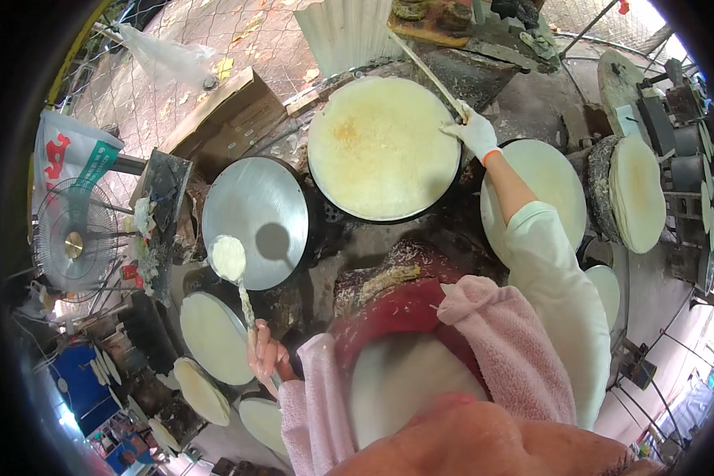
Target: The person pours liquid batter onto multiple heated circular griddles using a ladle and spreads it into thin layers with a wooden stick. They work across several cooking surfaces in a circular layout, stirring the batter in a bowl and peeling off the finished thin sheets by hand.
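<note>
My bare left hand (pixel 266 356) grips the handle of a ladle (pixel 228 258) filled with pale batter. The ladle hangs over the near left part of a bare round metal griddle (pixel 256 208) and casts a shadow on it. My right hand (pixel 476 132), in a white glove, holds the near end of a long thin stick (pixel 425 70) pointing away from me. Its fingertips reach the right edge of a large pale flatbread (pixel 387 149), browned in one patch, which covers the middle griddle. Another pale flatbread (pixel 538 184) lies on the right griddle, partly hidden by my right forearm.
A stack of flatbreads (pixel 636 193) stands at the far right. Several more griddles carry flatbreads (pixel 214 338) at the lower left. Beyond the left griddle are a cardboard box (pixel 232 128) and a fan (pixel 74 244). Wire mesh (pixel 262 41) borders the far side.
</note>
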Tool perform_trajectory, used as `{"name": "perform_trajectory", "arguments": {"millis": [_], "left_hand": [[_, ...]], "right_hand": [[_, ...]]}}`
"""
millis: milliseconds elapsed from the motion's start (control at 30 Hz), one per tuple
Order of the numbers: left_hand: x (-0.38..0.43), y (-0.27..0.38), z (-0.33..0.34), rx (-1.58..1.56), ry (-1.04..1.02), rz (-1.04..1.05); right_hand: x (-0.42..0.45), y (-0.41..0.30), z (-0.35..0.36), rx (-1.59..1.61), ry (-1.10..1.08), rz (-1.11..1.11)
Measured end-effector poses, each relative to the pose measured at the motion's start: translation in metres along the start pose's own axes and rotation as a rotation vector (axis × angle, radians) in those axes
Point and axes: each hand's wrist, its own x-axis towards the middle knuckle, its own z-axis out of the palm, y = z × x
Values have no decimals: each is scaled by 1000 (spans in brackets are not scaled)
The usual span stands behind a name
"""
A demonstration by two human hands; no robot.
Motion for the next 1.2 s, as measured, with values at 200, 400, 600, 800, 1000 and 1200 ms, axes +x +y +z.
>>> {"name": "perform_trajectory", "arguments": {"millis": [200, 400, 600, 800, 1000, 1200], "left_hand": [[-3, -12, 25, 96, 342, 102], [0, 5, 9, 10, 456, 43], [22, 18, -3, 282, 452, -68], [42, 29, -47, 462, 366, -277], [53, 21, -70, 626, 277, -250], [34, -33, -64, 469, 232, -273]], "right_hand": [[0, -15, 28, -47, -31, 14], [-50, -121, 15, 21, 53, -11], [-92, -177, 9, 326, 165, -127], [-137, -194, -89, 878, 100, 23], [-199, -147, -229, 641, 233, 42], [-233, -55, -455, 112, 368, 156]]}}
